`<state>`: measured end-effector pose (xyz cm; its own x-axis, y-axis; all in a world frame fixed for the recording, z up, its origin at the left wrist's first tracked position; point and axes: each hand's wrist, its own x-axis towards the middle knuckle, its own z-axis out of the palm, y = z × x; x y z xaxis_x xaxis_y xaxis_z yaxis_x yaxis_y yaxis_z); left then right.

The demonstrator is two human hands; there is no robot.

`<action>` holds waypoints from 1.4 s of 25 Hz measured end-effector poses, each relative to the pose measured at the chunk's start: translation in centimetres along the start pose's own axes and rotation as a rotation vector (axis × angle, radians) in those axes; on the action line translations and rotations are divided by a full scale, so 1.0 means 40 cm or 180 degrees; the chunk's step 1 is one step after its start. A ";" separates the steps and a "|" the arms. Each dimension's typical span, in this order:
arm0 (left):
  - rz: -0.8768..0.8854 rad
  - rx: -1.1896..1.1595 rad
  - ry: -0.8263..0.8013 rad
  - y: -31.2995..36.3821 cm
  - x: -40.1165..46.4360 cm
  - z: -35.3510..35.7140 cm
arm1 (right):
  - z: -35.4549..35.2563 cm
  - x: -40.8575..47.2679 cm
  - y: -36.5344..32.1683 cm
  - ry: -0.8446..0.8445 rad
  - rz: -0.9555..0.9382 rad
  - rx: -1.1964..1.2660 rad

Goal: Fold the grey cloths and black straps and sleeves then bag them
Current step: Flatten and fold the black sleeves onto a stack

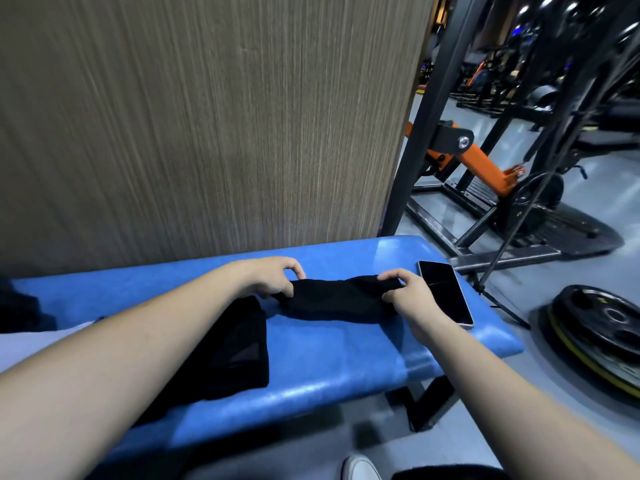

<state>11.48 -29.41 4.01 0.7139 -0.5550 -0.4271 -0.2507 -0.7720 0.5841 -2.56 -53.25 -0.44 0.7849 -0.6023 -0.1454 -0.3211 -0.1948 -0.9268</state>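
While lying on the bench (311, 358), the black sleeve (337, 299) is pinched endwise by both hands (273, 277) (403, 289).

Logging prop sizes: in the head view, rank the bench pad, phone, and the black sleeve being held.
1. Blue bench pad
2. Black sleeve, held at each end
3. Phone

A sleeve (337, 301) is lying across the worktop (332, 358), with a phone (445, 292) lying just to its right and a folded pile (235, 348) sitting to its left. Weight plates (602, 337) are resting on the floor (519, 393) right of the worktop, and a wall panel (207, 116) is standing behind it.
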 end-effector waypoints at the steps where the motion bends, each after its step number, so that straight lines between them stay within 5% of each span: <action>1: -0.0028 0.0028 -0.0033 0.004 -0.008 0.005 | -0.001 -0.010 0.007 0.0050 0.0021 -0.0017; 9: 0.0466 -0.0403 0.0092 0.005 0.009 0.027 | -0.005 -0.025 0.037 0.0343 -0.0254 -0.0317; 18: 0.0114 -0.1108 0.0584 0.010 0.077 0.068 | 0.002 -0.034 0.028 0.0396 -0.1024 -0.0196; 24: 0.0393 0.0120 -0.0355 0.008 0.099 0.050 | 0.018 -0.051 -0.013 0.0376 -0.1697 -0.0255; 29: 0.0474 0.0374 0.0089 0.000 0.113 0.088 | 0.022 -0.038 0.006 0.0443 -0.1347 -0.0282; 35: 0.0381 -0.0290 0.1048 -0.024 0.113 0.051 | -0.001 -0.020 0.034 0.0735 -0.0573 -0.0074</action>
<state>13.62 -31.80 0.10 0.8591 -0.4987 -0.1154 -0.2965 -0.6686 0.6819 -3.66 -53.07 -1.58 0.6899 -0.7162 0.1058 -0.2017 -0.3306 -0.9220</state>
